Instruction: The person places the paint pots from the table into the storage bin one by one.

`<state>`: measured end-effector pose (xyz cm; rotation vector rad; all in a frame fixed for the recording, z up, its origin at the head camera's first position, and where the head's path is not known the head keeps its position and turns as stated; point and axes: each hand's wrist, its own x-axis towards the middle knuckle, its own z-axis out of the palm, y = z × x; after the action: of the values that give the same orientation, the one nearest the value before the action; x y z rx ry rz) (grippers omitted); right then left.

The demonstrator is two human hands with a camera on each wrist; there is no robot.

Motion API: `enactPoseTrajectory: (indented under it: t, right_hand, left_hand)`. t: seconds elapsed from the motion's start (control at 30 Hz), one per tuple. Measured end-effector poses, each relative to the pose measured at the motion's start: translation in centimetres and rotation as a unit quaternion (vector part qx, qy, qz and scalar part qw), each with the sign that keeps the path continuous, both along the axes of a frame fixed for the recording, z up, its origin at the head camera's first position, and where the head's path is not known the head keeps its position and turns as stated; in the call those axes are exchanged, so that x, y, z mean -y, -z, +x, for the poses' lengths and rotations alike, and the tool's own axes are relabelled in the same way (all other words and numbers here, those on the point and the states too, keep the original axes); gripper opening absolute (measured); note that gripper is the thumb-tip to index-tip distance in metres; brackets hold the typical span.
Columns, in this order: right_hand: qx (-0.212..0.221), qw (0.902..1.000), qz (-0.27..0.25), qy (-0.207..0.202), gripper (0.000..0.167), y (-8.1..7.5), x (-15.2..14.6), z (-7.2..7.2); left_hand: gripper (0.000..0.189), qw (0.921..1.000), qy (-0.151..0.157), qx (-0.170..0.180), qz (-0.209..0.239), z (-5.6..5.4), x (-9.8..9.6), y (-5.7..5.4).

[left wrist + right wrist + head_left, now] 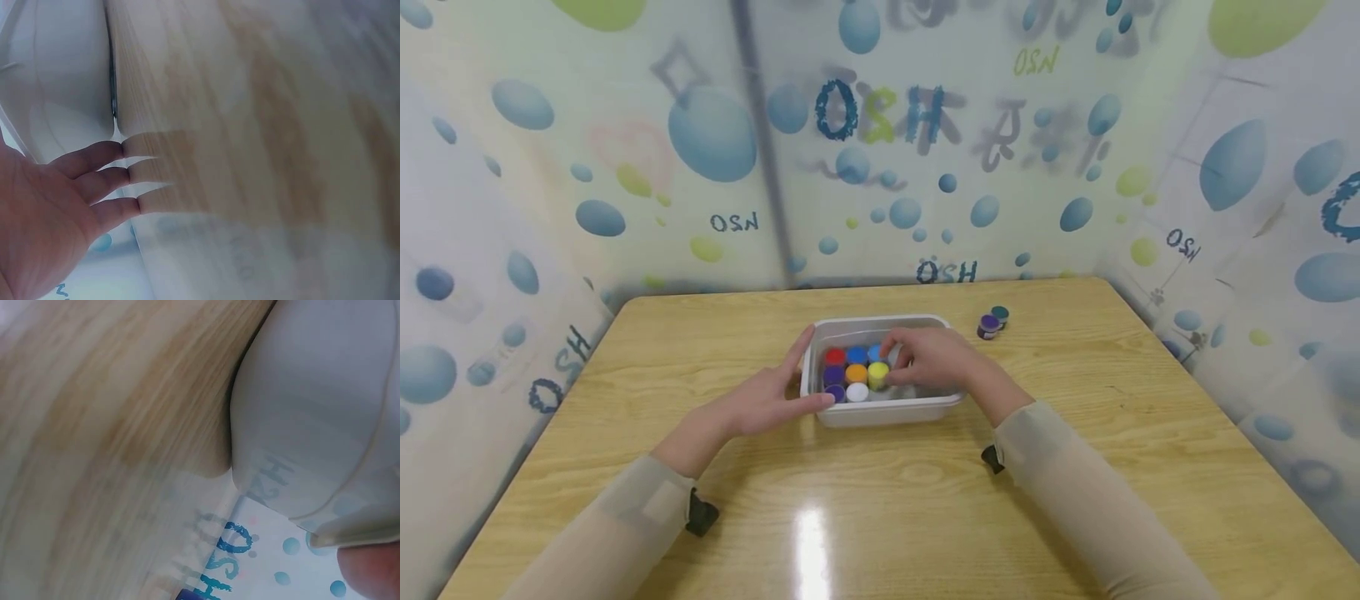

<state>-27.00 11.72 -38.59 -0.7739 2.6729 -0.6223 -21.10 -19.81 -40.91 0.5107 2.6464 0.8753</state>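
Observation:
A white plastic tub (891, 412) stands on the table, with several small paint pots in its left part: red (835, 356), blue, light blue, purple, orange (856, 372), yellow (877, 376) and white (857, 392) lids. My left hand (763, 402) spreads around the tub's left end, thumb along the front rim. In the left wrist view, its other fingers (103, 184) stretch out beside the tub wall. My right hand (934, 358) reaches inside from the right, its curled index finger and thumb pinching at the yellow-lidded pot. Its palm side is hidden.
Behind the tub to the right, a purple-lidded pot (988, 326) and a dark green-lidded pot (1000, 315) stand close together on the wooden table (880, 492). Printed curtains (880, 192) hang along the table's back and sides.

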Motion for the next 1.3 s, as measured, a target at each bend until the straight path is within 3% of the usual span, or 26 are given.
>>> enactPoseTrajectory:
  t: [0.27, 0.5, 0.63, 0.77, 1.03, 1.3]
  right_hand:
    - [0.016, 0.9987, -0.047, 0.012, 0.03, 0.1, -0.1, -0.2]
    - [0.008, 0.998, -0.062, -0.004, 0.031, -0.2, -0.2, -0.3]
    - [0.022, 0.9912, -0.13, 0.0, 0.032, -0.1, -0.8, -0.2]
    - [0.015, 0.9779, -0.208, 0.013, 0.035, -0.4, -1.9, -0.1]
    - [-0.028, 0.9629, -0.249, 0.099, 0.033, -1.7, -6.8, -0.5]
    - [-0.022, 0.9666, -0.207, 0.15, 0.035, -0.8, -13.6, -0.2]
  left_hand:
    - [0.114, 1.0, 0.001, 0.0, 0.004, -0.1, 0.1, 0.0]
    - [0.116, 1.0, -0.002, 0.004, 0.005, 0.1, 0.0, -0.1]
    - [0.116, 0.9999, -0.001, 0.009, 0.007, 0.0, -0.1, -0.1]
    - [0.116, 0.9999, -0.001, 0.013, 0.008, -0.2, -0.1, 0.0]
    - [0.115, 0.9999, -0.002, 0.007, 0.012, 0.0, 0.1, 0.0]
    - [0.116, 0.9999, -0.002, 0.01, 0.008, -0.2, 0.1, 0.3]
